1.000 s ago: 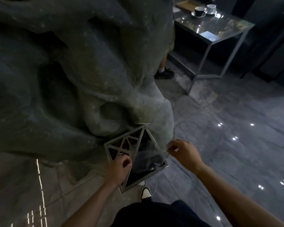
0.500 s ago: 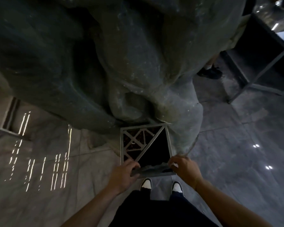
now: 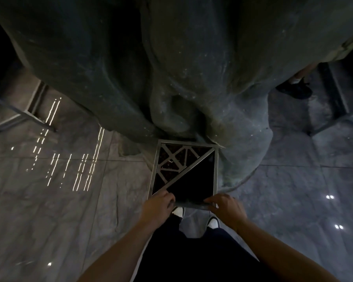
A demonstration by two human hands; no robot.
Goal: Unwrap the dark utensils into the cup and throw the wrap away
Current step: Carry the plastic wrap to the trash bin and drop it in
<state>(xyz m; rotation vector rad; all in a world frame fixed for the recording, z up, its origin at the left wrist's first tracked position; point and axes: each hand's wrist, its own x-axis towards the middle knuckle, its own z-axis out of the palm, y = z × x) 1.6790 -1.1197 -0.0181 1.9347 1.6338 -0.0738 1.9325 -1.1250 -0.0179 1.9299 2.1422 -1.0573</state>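
Two hands: lower centre of frame, at the bin's (image 3: pixel 184 171) near edge.
Left hand (image 3: pixel 158 205): pinching the wrap (image 3: pixel 192 204).
Right hand (image 3: pixel 225 206): pinching the wrap's other end.
Wrap: stretched across the bin's near rim.

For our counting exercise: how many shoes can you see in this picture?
3. Two white-toed shoes, left and right, below the bin; one dark shoe at upper right. Its pair may be hidden.

Single head view, steeply downward, close above the bin (image 3: pixel 216 159)
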